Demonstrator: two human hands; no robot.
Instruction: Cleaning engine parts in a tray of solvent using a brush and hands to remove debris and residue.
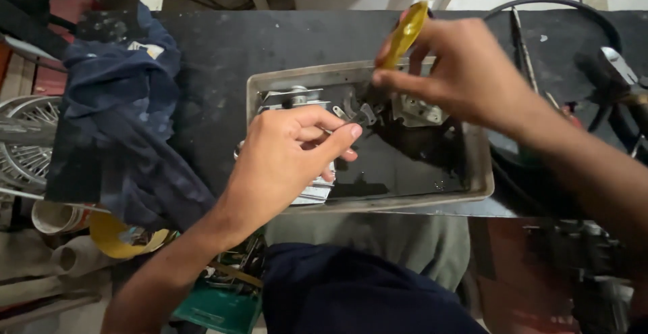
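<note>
Knees in dark and grey cloth sit closest, just under the near rim of a metal tray resting on a black bench. Open dark floor shows in the tray's right half; its left half is crowded. The left hand is curled shut on a metal part, mostly hidden beneath the palm. Farther back, the right hand is closed around a yellow-handled screwdriver, its tip lost among small brackets. A blue rag lies heaped at the left, and black hose curves along the far right edge.
</note>
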